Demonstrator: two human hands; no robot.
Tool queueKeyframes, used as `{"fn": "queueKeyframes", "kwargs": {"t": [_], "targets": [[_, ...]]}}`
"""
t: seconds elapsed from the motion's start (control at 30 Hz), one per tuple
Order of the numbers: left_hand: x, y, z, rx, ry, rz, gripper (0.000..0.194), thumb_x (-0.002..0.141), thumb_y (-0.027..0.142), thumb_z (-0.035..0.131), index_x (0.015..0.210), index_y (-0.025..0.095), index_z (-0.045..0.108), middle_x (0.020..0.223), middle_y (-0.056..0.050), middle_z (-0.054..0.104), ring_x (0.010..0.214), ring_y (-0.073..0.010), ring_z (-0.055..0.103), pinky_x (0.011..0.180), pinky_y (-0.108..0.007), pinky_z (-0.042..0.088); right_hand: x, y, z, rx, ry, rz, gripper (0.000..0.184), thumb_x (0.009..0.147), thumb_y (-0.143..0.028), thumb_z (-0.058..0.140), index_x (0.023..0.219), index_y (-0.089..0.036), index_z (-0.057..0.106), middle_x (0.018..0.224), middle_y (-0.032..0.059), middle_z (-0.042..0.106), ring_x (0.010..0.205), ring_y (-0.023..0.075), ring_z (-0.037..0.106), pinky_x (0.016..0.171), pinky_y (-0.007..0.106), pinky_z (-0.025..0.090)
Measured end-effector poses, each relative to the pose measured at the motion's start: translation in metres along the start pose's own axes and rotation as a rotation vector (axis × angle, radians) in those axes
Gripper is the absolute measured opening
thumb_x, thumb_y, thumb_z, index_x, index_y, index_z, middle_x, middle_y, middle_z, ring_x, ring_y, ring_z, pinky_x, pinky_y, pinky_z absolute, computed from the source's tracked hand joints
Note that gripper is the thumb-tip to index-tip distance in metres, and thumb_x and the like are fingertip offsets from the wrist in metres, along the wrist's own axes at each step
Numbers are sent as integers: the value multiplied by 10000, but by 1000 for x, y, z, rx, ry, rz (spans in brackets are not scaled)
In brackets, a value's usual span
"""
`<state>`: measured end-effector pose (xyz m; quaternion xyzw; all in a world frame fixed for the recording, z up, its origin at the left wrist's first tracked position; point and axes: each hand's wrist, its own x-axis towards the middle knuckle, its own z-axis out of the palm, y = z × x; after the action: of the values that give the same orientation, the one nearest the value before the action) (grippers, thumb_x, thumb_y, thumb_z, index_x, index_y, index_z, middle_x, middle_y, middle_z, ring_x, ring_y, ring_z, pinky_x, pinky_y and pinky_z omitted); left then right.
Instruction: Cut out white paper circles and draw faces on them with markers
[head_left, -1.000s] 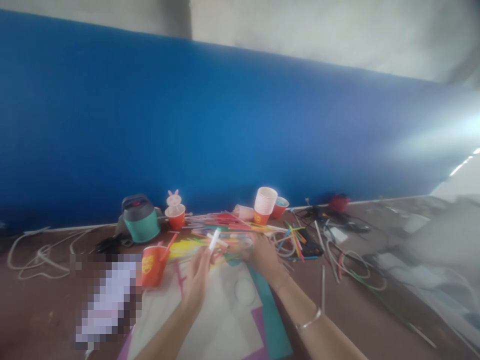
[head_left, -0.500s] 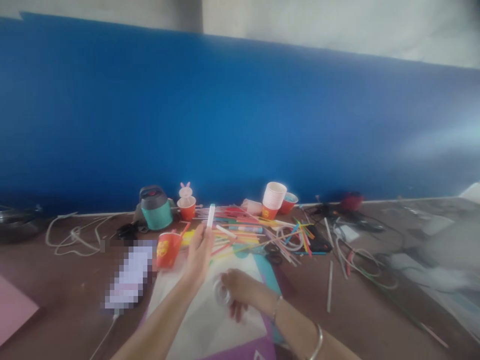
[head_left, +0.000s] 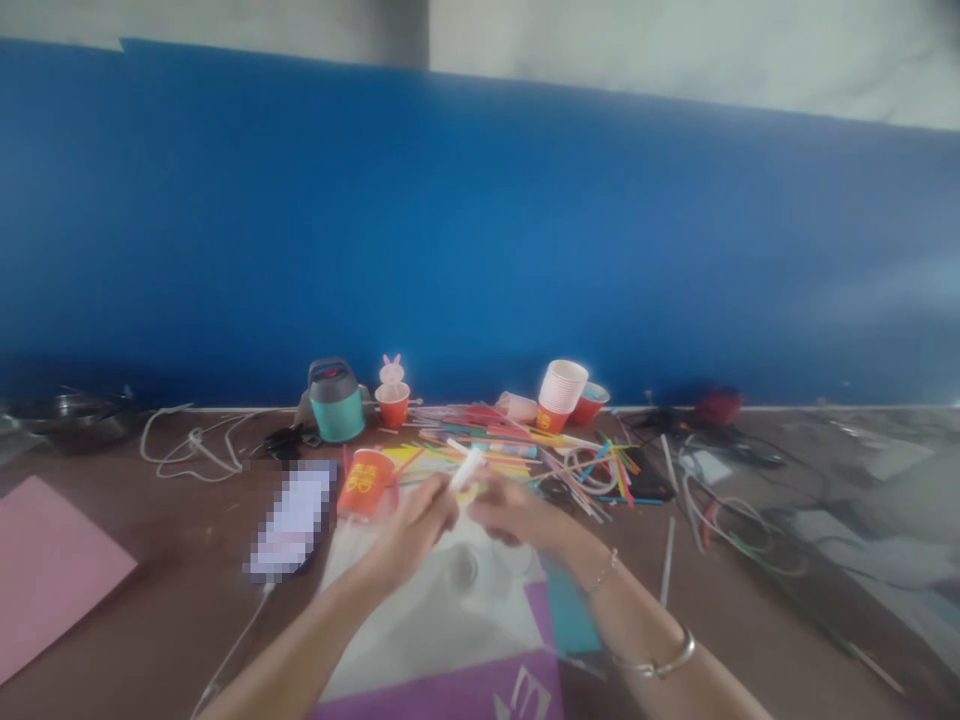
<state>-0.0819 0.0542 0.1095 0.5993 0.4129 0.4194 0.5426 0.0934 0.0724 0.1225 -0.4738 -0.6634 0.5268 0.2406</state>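
Observation:
My left hand [head_left: 420, 525] is closed around a slim white stick-like piece [head_left: 468, 468] that points up and away. Its exact kind is blurred. Close against it on the right is my right hand [head_left: 517, 512], fingers curled together by the stick's lower part; what they pinch, if anything, is hidden. Below both hands a small ring that looks like a roll of clear tape [head_left: 463, 568] lies on the white sheet [head_left: 390, 630]. Just left of my hands stands a red paper cup [head_left: 365, 482] with yellow print, slightly tilted.
Coloured strips and sticks [head_left: 517, 455] lie heaped beyond my hands. Behind them stand a stack of paper cups [head_left: 562, 388], a cup with a pink rabbit [head_left: 393, 402] and a teal lidded pot [head_left: 337, 412]. A phone [head_left: 292, 520] lies left, pink paper [head_left: 56, 575] further left, cables [head_left: 735, 510] right.
My right hand has left the tape roll on the sheet and moved up to the white stick in my left hand. The stick has come lower, and the view has shifted left.

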Motion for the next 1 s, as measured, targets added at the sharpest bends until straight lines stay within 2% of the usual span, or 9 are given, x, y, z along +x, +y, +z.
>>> {"fn": "queueKeyframes", "kwargs": {"t": [0.1,0.23,0.37,0.43,0.57,0.67,0.77,0.9,1.0], "targets": [[-4,6,6,87,-132,30,246,889,376,490,748,187,558,650,31,501,575,-99,406,563,-215,352,1,-8,4,101,181,-167,323,810,-485,545,805,-175,635,559,-40,476,521,100,436,481,210,365],[-4,9,14,179,-165,144,308,924,364,413,1144,221,576,940,-35,623,785,-162,528,808,-298,422,0,-10,16,138,376,-212,380,823,-467,522,589,-173,576,544,-15,478,546,119,444,499,230,389],[-2,2,10,397,-208,149,416,931,441,350,1213,214,557,1067,-66,633,875,-207,572,826,-333,431,-8,-12,3,190,399,-109,401,834,-479,510,632,-161,648,415,-56,372,427,96,375,432,217,337],[-4,-5,5,577,-210,35,533,853,519,476,1284,206,493,1062,-75,641,915,-247,588,821,-365,441,-14,-7,-9,176,412,-90,458,871,-505,439,708,-151,680,405,-58,375,387,86,357,399,209,300],[-13,-21,5,868,-201,-121,851,582,451,751,1333,197,440,1329,-121,509,1157,-327,507,941,-415,401,-36,24,-11,73,350,-239,362,891,-472,446,996,-178,629,841,54,630,627,139,607,487,220,431],[-18,-31,11,943,-206,-148,713,604,353,713,1257,156,502,1274,-137,537,1140,-306,524,938,-396,411,-60,54,13,-227,314,-325,246,926,-362,422,910,-201,607,898,60,595,860,181,604,763,300,482],[-20,-38,14,923,-151,-106,510,642,279,648,1132,174,555,1157,-97,578,1057,-255,559,888,-350,433,-82,72,35,-322,281,-322,232,937,-341,395,876,-206,574,883,58,581,843,182,581,787,312,467],[-24,-43,19,826,-190,-25,484,615,226,648,1090,204,554,1111,-61,574,982,-221,581,859,-314,440,-92,75,31,-7,246,-107,301,945,-459,366,907,-214,537,705,13,580,649,159,570,629,265,476],[-29,-45,29,797,-294,-51,562,641,241,636,1189,214,515,1164,-76,553,915,-227,612,824,-331,459,-87,69,13,113,420,-97,394,908,-535,407,1036,-199,568,857,63,624,796,195,588,726,305,480]]}}
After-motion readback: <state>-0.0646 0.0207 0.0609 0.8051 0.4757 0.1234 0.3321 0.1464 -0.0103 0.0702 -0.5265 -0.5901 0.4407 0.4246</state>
